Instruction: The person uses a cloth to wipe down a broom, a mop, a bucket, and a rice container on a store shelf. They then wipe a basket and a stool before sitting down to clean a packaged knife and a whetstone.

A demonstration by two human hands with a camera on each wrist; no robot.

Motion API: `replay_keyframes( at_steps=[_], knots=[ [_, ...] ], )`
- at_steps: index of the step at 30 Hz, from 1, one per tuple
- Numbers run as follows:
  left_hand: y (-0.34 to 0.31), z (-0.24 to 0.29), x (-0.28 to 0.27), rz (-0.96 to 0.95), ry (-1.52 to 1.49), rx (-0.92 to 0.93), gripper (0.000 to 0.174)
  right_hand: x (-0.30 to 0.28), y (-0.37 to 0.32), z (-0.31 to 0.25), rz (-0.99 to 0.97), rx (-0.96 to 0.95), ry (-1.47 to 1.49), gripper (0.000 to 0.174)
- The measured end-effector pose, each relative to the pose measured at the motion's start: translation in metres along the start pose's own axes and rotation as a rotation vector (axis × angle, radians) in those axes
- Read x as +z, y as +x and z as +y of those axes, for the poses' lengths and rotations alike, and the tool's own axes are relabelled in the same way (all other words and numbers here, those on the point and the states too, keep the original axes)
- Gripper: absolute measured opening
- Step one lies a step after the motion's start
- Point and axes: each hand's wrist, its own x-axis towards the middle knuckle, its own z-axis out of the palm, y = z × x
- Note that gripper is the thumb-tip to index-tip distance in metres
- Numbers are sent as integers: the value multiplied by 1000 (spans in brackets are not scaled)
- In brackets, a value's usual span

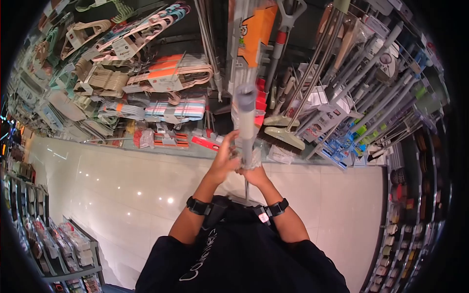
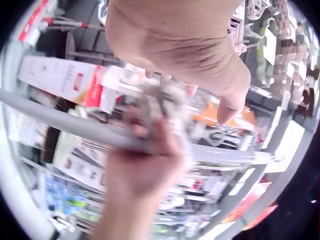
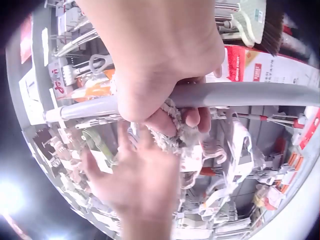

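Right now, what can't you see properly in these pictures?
- Grey pole: in the right wrist view, it runs off the right edge, so that end is cut off.
- Fluffy bundle: in the right wrist view, the right hand covers part of it.
- Left hand: in the right wrist view, its fingertips are blurred.
- White card: in the head view, its fine print is too small.

My left hand (image 1: 224,160) is loose, thumb apart; nearer, to its right, my right hand (image 1: 254,176) grips, fingers curled.
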Motion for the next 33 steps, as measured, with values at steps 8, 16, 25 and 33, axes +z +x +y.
replay_keyframes(
  at_steps=[8, 16, 25, 33],
  knots=[
    [-38, -73, -5, 57, 596, -151, 41, -11, 12, -64, 74, -28, 321, 31],
    [-36, -109, -39, 193, 854, 177, 7, -58, 4, -141, 57, -424, 447, 61],
    [-90, -138, -81, -36, 755, -156, 18, -95, -14, -173, 148, -700, 436, 42],
    [-62, -104, -85, 199, 848, -324, 22, -138, -8, -145, 805, -681, 275, 45]
  ],
)
